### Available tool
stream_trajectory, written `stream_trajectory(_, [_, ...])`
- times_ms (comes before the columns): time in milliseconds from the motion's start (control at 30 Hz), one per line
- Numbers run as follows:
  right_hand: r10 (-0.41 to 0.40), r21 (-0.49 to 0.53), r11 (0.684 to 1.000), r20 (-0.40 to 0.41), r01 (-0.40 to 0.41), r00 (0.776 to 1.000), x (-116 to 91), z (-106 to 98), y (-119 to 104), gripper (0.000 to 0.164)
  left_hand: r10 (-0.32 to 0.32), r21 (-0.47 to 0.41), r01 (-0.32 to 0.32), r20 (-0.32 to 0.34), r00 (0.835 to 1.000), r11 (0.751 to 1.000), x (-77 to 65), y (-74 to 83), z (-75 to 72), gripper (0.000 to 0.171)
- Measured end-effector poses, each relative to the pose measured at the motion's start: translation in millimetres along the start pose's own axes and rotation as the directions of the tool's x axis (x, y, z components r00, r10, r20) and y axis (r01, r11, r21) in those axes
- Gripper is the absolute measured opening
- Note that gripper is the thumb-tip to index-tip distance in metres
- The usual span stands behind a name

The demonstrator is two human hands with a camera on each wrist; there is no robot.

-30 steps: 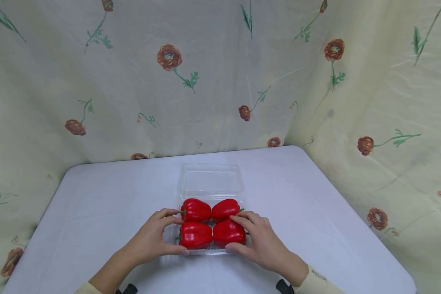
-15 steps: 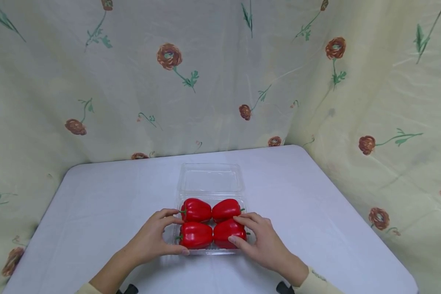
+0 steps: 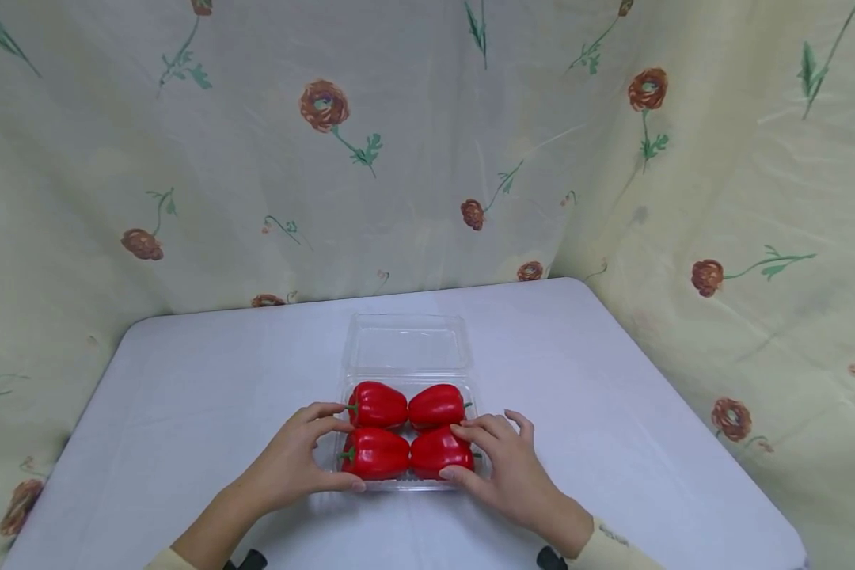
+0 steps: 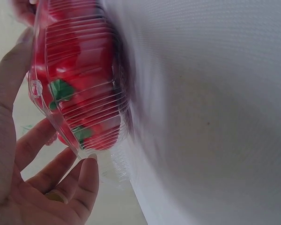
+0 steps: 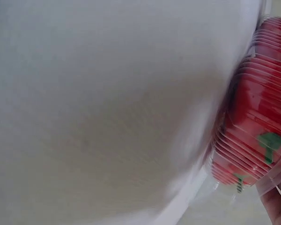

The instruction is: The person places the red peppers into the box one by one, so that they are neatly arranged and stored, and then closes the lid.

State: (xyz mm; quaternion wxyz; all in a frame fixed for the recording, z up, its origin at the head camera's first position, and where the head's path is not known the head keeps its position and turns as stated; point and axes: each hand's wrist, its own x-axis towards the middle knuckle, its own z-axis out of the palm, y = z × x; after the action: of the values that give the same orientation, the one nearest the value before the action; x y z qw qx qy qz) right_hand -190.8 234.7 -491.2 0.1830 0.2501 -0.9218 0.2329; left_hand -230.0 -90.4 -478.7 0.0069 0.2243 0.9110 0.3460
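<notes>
A clear plastic clamshell box (image 3: 388, 487) holds several red bell peppers in two rows. My left hand (image 3: 292, 463) grips its left side, thumb at the front rim and fingers toward the back corner; the left wrist view shows these fingers (image 4: 86, 185) against the ribbed wall. With thumb and fingertips, my right hand (image 3: 516, 467) holds the front right bell pepper (image 3: 436, 451), which sits in the box. The front left bell pepper (image 3: 376, 454), back left bell pepper (image 3: 378, 404) and back right bell pepper (image 3: 436, 406) lie beside it. Only some right fingers (image 5: 276, 206) enter the right wrist view.
The box's hinged lid (image 3: 408, 348) lies folded back on the far side. Under everything is a table (image 3: 207, 380) with a white cloth. A flowered curtain (image 3: 399, 182) hangs behind it and along its sides.
The right thumb lifted onto the front right bell pepper, then came back down to its near side. A right finger has raised outward. The left hand keeps its place on the box.
</notes>
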Motion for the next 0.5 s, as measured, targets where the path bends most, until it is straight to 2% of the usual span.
stream_trajectory(333, [0.045,0.051,0.998,-0.011,-0.045,0.999,-1.7,3.6,-0.7,0.056,-0.007,0.005,0.007,0.009,1.0,1.0,0.8,-2.3,-0.1,0.064])
stream_trajectory(500, [0.098,0.11,0.99,-0.05,-0.092,0.994,5.0,-1.3,-3.8,0.052,-0.022,0.009,0.021,0.023,1.0,1.0,1.0,-0.5,-3.1,0.065])
